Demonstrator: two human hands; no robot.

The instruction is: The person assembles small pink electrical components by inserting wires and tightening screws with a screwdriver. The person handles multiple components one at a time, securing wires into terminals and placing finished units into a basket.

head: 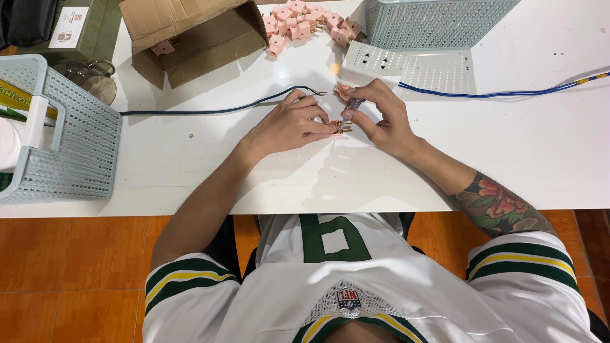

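Left hand (289, 124): your fingers pinch the pink plug (335, 127) on the white bench (190, 171).
Right hand (379, 117): your fingers close around a small screwdriver (349, 108), tip on the plug.
Cable (216, 110): dark, bare end just beside your left hand.

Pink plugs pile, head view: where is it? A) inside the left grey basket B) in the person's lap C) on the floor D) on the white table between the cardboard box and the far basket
D: the pink plugs pile lies on the white table, between the cardboard box and the far basket.
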